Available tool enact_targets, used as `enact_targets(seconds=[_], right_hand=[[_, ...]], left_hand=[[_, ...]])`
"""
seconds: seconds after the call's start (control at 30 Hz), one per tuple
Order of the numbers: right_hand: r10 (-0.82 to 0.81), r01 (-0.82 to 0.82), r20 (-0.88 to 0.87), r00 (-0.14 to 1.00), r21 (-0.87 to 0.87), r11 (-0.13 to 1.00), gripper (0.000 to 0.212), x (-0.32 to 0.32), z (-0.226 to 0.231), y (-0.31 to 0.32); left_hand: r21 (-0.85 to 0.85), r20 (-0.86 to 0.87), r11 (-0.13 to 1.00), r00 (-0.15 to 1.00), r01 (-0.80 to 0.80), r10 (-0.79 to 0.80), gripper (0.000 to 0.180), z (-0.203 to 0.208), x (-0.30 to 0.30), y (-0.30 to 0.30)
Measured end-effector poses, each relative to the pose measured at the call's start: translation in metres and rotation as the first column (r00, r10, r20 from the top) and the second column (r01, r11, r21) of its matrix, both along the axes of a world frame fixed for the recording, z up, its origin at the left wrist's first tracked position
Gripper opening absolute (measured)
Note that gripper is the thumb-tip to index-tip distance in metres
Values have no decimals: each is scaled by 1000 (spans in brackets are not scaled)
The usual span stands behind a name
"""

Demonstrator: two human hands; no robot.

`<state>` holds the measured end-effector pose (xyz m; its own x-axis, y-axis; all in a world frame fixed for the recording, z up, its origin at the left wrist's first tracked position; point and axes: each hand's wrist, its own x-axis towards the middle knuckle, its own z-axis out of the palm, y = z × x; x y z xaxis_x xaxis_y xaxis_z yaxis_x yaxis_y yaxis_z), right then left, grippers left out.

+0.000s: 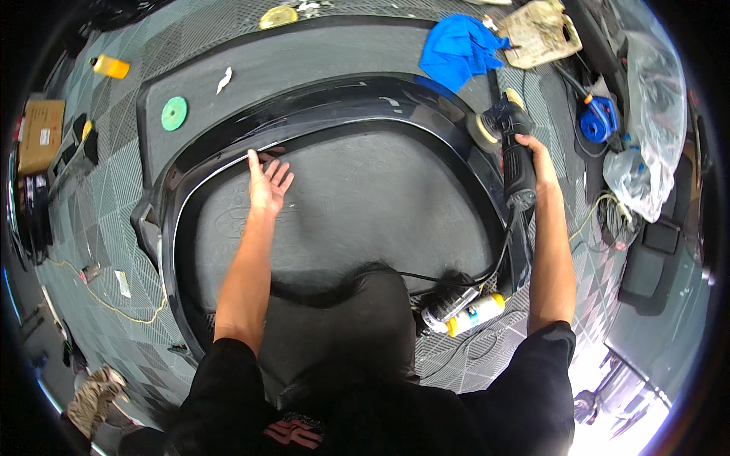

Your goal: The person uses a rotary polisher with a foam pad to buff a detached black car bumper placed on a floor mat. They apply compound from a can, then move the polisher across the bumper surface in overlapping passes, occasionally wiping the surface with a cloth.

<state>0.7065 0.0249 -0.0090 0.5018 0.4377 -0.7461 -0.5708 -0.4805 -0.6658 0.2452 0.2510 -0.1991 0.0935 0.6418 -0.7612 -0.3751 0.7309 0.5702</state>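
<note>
In the head view, a glossy black, curved, arch-shaped plastic panel (327,97) lies on a dark grey moulded mat (319,213) in front of the person, its arch away from the body. The right hand (538,161) is closed around a black handheld power polisher (518,176) at the panel's right-hand side. The polisher's pale round foam pad (485,134) is turned toward the panel's outer face; whether it touches cannot be told. The left hand (268,188) is open and empty, palm up with fingers spread, its thumb at or just beside the panel's inner edge.

The step in hand looks like machine-polishing the panel's surface, with the free hand near its edge. As a judgement, the next move calls for a firm grip on the polisher, the pad laid flat to the curve, and the black power cord (505,254) kept clear of the pad.

As for writing, the white bottle with yellow ends (476,315) near the panel's lower right carries a printed label, and a black bottle (449,302) beside it has a pale one. A reddish print (295,432) marks the black shirt (228,399), faint raised marks show in the mat, and the brown cardboard box (42,137) at far left bears a small white label; that label is too small to read.
</note>
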Motion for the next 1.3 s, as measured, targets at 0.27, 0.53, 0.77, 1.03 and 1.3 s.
enact_targets(seconds=[0.27,0.53,0.77,1.03,1.3], right_hand=[[211,-210,-23,977,37,977,46,-16,-3,121],[407,-409,-47,912,-126,904,46,-67,13,231],[588,-551,-2,809,-355,756,47,-129,18,323],[719,-687,-53,693,-349,637,40,-241,13,400],[817,-807,-117,564,-288,516,44,-368,8,452]], left_hand=[[49,2,999,1000,-19,19,77,-15,-16,14],[-69,93,982,979,-178,184,63,0,-45,23],[-21,-35,922,922,-386,385,75,-1,-156,20],[-127,130,837,827,-532,546,84,6,-218,4],[-246,236,678,636,-692,735,101,21,-232,0]])
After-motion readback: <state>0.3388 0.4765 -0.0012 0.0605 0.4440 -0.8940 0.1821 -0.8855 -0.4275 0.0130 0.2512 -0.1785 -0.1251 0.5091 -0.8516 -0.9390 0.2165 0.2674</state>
